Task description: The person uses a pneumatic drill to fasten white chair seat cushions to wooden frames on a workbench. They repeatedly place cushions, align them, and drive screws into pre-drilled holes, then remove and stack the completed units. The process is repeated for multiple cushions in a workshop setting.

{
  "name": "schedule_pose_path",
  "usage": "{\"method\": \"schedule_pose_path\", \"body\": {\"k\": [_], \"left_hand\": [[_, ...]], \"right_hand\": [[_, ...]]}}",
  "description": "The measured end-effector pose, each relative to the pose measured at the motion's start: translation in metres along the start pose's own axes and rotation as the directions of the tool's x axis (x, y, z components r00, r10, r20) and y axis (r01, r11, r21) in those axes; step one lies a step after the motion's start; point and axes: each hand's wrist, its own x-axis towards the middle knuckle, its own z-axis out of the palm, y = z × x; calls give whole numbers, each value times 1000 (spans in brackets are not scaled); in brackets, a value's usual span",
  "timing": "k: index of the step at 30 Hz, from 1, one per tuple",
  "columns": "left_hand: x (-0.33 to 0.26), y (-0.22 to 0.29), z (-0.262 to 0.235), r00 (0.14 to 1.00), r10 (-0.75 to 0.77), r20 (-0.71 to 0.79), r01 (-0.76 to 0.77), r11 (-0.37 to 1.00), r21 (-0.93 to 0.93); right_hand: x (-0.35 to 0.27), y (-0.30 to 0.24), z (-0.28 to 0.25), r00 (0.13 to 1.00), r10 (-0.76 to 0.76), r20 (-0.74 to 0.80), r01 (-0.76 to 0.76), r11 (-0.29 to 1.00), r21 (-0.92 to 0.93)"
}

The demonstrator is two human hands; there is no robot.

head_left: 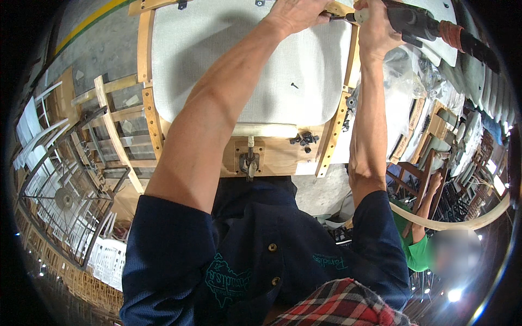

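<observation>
A light grey padded panel (pixel 234 76) is laid flat between the drilled side strips of a wooden jig (pixel 333 130), and its near edge is faced by a pale bar (pixel 265 130) that is carried on a metal clamp (pixel 249 162). A dark power driver (pixel 410 22) is gripped in the right hand (pixel 376 32), with its bit (pixel 341 18) pointed leftward, near the panel's far right corner. The left hand (pixel 299 15) is reached across the panel to the bit's tip, its fingers curled; whether a screw is pinched there cannot be told, as the fingertips are bunched against the tip and cut close by the upper edge of the view. From this, a fastener is probably being set on the bit or guided to its hole, with driving not clearly begun. For the next move, the driver would need to be swung into line with the hole and pressed squarely, and the left fingers drawn clear before the bit is spun. One loose screw (pixel 294 85) is left on the panel's fabric, and a cluster of small black parts (pixel 306 140) is kept beside the clamp, on the jig's near board.
</observation>
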Motion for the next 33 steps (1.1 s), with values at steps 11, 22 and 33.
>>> {"method": "schedule_pose_path", "body": {"k": [11, 22, 33], "left_hand": [[-1, 1, 0, 1000, 16, 3, -16, 1000, 24], [0, 0, 2, 999, 39, -9, -38, 998, 48], [0, 3, -2, 1000, 21, 16, -22, 997, 68]], "right_hand": [[-4, 4, 4, 1000, -1, -11, 1, 998, 65], [-8, 0, 5, 999, 46, -22, -45, 998, 38], [-11, 6, 2, 945, 315, 89, -276, 622, 733]]}}
